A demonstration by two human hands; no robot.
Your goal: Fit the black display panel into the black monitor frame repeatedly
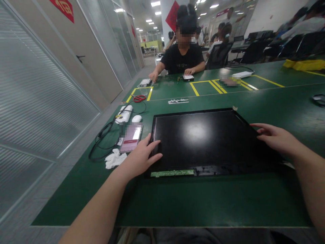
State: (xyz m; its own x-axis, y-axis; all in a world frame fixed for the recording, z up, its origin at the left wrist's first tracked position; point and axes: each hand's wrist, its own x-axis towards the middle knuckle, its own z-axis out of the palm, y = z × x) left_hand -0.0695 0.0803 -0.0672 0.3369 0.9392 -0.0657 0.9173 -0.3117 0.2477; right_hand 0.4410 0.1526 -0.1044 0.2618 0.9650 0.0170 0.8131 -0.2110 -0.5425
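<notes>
A large black display panel (203, 139) lies flat on the green table (177, 200), with a narrow green circuit strip (172, 173) along its near edge. My left hand (141, 156) rests on the panel's near left corner, fingers stretched out and flat. My right hand (275, 137) lies on the panel's right edge, fingers extended. Neither hand holds anything.
Left of the panel lie a phone (131, 137), a white crumpled glove (114, 158), a white mouse (136, 118), a white power strip (124, 114) with black cable, and red scissors (139, 98). A person in black (182, 57) sits across the table handling small devices. A yellow cloth (304, 64) lies far right.
</notes>
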